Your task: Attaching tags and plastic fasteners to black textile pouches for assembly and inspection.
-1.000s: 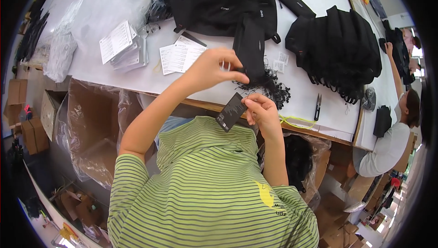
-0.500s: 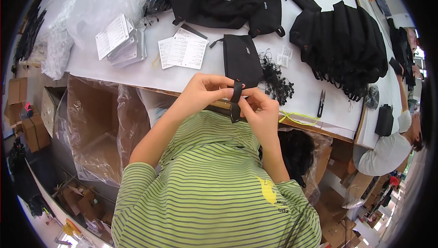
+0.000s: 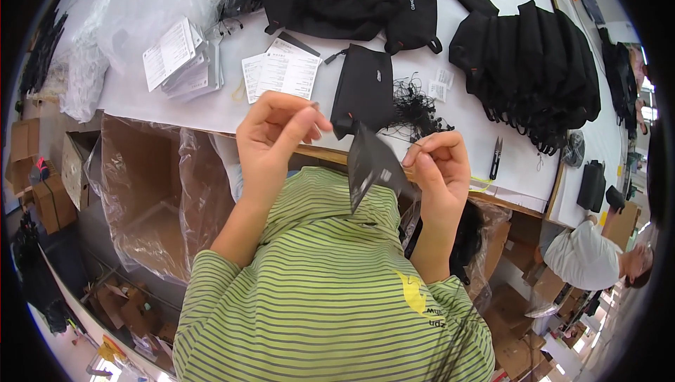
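Glossy, perhaps plastic, black tag point(image 3: 371, 164); matt cloth pouch point(image 3: 365, 90).

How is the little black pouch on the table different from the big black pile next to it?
The small black pouch is one flat piece lying alone; the black pile is many pieces stacked together. The pouch sits near the table's front edge, the pile farther right. Both are black fabric on the white table.

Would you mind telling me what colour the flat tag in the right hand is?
The tag is black, seen in the head view, pinched by the right hand.
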`<state>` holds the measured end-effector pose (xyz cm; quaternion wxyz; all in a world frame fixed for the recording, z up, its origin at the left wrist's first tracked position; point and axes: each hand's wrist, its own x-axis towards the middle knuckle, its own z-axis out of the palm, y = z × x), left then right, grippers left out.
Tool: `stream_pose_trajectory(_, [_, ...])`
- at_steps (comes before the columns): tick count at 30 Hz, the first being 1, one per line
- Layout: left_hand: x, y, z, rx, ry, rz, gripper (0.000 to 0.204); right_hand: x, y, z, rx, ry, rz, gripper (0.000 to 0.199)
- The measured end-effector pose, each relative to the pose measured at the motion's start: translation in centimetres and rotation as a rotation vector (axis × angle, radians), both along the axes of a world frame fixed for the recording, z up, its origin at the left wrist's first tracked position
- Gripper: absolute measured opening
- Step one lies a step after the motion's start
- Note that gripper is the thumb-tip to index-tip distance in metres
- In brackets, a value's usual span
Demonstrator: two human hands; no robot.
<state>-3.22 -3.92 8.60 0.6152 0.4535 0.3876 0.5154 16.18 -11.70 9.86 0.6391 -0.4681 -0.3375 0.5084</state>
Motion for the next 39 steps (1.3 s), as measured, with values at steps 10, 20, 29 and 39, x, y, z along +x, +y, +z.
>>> stream_pose_trajectory(10, [0.3, -1.2, 1.2, 0.18, 0.264, -0.178, 0.007, -1.5, 0.5, -0.4, -0.048, 0.004, 0.022, 0.009])
stream_pose_trajectory(20, [0.8, -1.3, 1.3, 0.22, 0.364, -0.327, 0.009, -1.9, 0.6, -0.9, -0.111, 0.065, 0.109, 0.011])
stream_pose_trajectory(29, [0.6, -1.4, 1.0, 0.192, 0.424, -0.369, 0.009, -2.1, 0.8, -1.1, -0.142, 0.052, 0.097, 0.01])
stream_pose_trajectory(39, [0.5, -1.3, 1.4, 0.194, 0.471, -0.356, 0.01, -2.3, 0.8, -1.0, -0.182, -0.01, 0.097, 0.011])
